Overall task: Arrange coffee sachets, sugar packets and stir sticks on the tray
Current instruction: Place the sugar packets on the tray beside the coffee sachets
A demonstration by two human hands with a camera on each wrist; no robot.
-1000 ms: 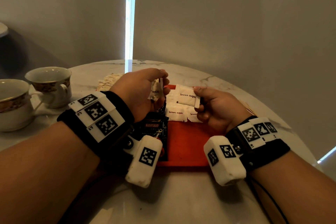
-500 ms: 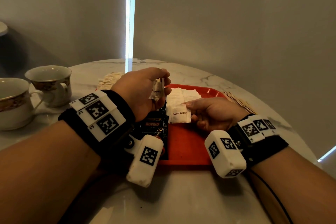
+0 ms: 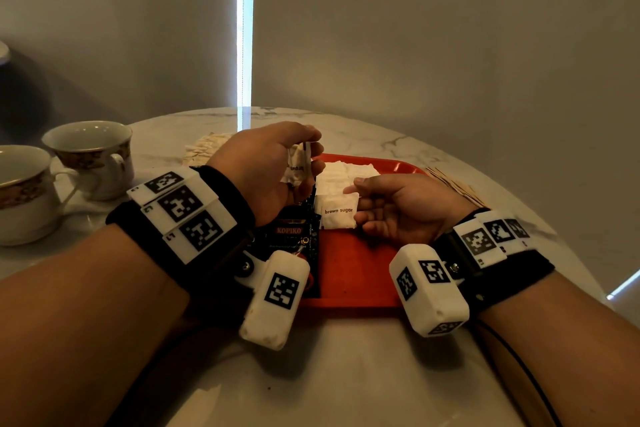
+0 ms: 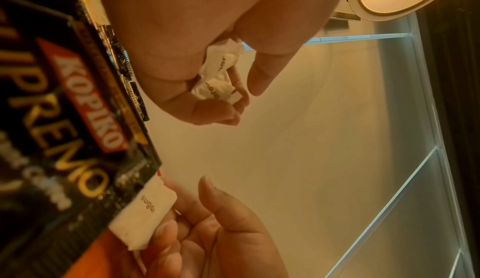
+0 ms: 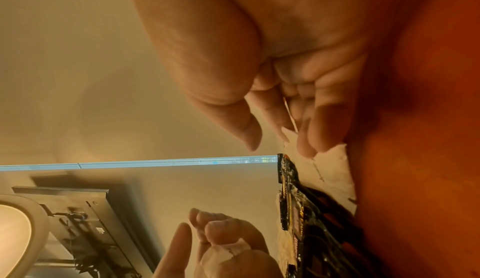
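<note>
A red tray (image 3: 349, 270) lies in front of me with black Kopiko coffee sachets (image 3: 291, 239) on its left part and white sugar packets (image 3: 343, 173) stacked in its middle. Hovering over the sachets, my left hand (image 3: 308, 163) grips a few crumpled sugar packets (image 4: 218, 76). My right hand (image 3: 356, 204) sits low on the tray. It holds the right edge of a brown sugar packet (image 3: 337, 215) between its fingers (image 4: 166, 231), thumb lifted off. That packet lies flat at the near end of the stack. Wooden stir sticks (image 3: 453, 184) lie on the table to the tray's right.
Two patterned teacups (image 3: 93, 156) stand at the left of the round marble table (image 3: 346, 374). A heap of more pale packets (image 3: 201, 149) lies behind my left wrist. Grey blinds hang close behind the table's far edge.
My right hand has come down from a raised position and laid the brown sugar packet flat on the tray's stack. The left hand has stayed in place with its packets.
</note>
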